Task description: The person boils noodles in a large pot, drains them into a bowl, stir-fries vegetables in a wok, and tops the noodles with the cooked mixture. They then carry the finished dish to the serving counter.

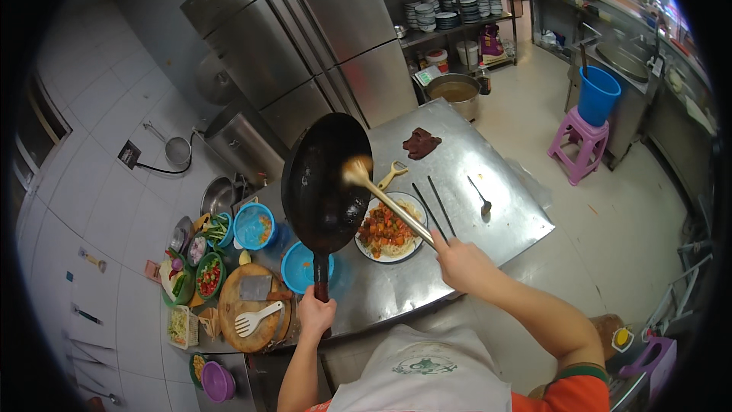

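Observation:
My left hand (318,315) grips the wooden handle of a black wok (320,200), which is raised and tilted over the steel table. In my right hand (466,263) is the metal handle of a ladle (394,206); its blurred head is at the wok's right side. Just right of the wok, a white plate (416,249) holds noodles topped with diced vegetables in red sauce. The wok hides part of the plate's left edge. Black chopsticks (439,206) lie to the right of the plate, and a yellow peeler (392,175) lies behind it.
On the steel table (394,297) are a dark red crumpled cloth (421,143), a spoon (485,206) and blue bowls (291,266). A round chopping board (229,297) bears a cleaver (255,288) and a white slotted turner (257,319). Bowls of cut vegetables (209,274) crowd the left. A steel refrigerator (349,11) stands behind.

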Demonstrator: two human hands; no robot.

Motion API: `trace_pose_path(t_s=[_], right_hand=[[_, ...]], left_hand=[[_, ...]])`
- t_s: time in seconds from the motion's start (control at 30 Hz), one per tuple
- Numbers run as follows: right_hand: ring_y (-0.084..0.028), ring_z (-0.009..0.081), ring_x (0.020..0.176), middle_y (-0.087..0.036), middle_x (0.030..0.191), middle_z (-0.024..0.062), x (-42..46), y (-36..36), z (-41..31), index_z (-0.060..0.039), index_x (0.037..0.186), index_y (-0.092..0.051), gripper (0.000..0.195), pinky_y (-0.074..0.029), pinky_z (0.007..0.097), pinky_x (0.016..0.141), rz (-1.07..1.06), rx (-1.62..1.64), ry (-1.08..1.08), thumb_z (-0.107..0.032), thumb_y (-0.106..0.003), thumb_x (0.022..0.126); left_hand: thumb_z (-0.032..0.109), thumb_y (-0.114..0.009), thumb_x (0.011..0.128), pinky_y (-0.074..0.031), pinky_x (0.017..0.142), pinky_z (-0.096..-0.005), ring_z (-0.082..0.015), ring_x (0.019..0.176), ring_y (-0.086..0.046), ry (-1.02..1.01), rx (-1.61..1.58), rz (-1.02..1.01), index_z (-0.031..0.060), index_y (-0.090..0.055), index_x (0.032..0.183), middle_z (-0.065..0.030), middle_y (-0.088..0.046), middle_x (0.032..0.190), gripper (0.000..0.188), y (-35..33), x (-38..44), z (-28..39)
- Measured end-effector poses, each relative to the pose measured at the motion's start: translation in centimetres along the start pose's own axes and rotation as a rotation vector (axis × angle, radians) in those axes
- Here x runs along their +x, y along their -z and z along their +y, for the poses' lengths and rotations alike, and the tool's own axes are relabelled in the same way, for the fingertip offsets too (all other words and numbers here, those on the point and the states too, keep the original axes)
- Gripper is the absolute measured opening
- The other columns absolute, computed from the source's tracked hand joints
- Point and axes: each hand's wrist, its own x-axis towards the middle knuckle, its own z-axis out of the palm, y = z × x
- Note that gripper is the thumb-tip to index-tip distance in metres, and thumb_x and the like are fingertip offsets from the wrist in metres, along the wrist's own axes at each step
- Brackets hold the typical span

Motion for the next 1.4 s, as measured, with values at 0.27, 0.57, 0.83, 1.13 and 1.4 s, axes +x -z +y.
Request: trace_pose_path(t_s=[0.27, 0.57, 0.83, 1.13, 1.4], right_hand=[[-0.061, 0.0392, 0.075, -0.059, 0.086, 0.0231, -1.5, -3.8, -4.1, -0.0003, 0.131, -0.033, 0.056, -0.049, 0.0465, 0.066, -0.122, -0.144, -0.154, -0.007, -0.052, 0.079], [-0.06, 0.0384, 0.079, -0.06, 0.085, 0.0214, -11.8, -9.2, -11.5, -0.0015, 0.106, -0.051, 0.028, -0.047, 0.046, 0.067, 0.482, 0.229, -0.329, -0.017, -0.055, 0.084], [-0.056, 0.0349, 0.052, -0.055, 0.056, 0.0135, -25.0, -25.3, -18.5, -0.0056, 0.077, -0.054, 0.019, -0.045, 0.0402, 0.051, 0.806, 0.323, -0.86, -0.024, -0.061, 0.08], [-0.058, 0.0357, 0.056, -0.057, 0.061, 0.0147, -43.8, -41.9, -33.4, -0.0049, 0.077, -0.056, 0.012, -0.047, 0.0435, 0.053, 1.097, 0.05, -1.68, -0.016, -0.06, 0.075], [-0.056, 0.0342, 0.051, -0.055, 0.06, 0.0148, -54.3, -53.3, -50.9, -0.0029, 0.086, -0.058, 0.016, -0.045, 0.0406, 0.047, 1.436, -0.374, -2.135, -0.014, -0.062, 0.075]], left_hand=[[0.013, -0.062, 0.068, -0.045, 0.063, -0.0426, -0.0345, 0.069, -0.058, -0.136, -0.085, -0.054, 0.0021, -0.053, 0.093, -0.0158, -0.059, 0.073, 0.029, 0.6, 3.5, -2.6], [0.0, -0.058, 0.071, -0.041, 0.037, -0.0319, -0.0175, 0.041, -0.051, -0.126, -0.623, -0.548, 0.002, -0.045, 0.089, -0.0074, -0.051, 0.061, 0.023, 1.2, 5.5, -6.0], [-0.005, -0.06, 0.073, -0.044, 0.039, -0.0333, -0.0192, 0.042, -0.052, 0.01, -0.609, -1.374, 0.0025, -0.041, 0.084, -0.0091, -0.049, 0.055, 0.023, 2.3, -1.3, -6.9], [-0.007, -0.06, 0.074, -0.04, 0.041, -0.0298, -0.0162, 0.045, -0.05, -0.301, 0.132, -2.071, 0.0027, -0.042, 0.087, -0.0062, -0.047, 0.056, 0.024, 2.2, -20.1, -2.0], [-0.007, -0.064, 0.072, -0.042, 0.043, -0.0287, -0.0151, 0.045, -0.052, -0.851, 0.506, -2.454, 0.0014, -0.044, 0.096, -0.0047, -0.048, 0.058, 0.032, 5.1, -43.7, -4.4]])
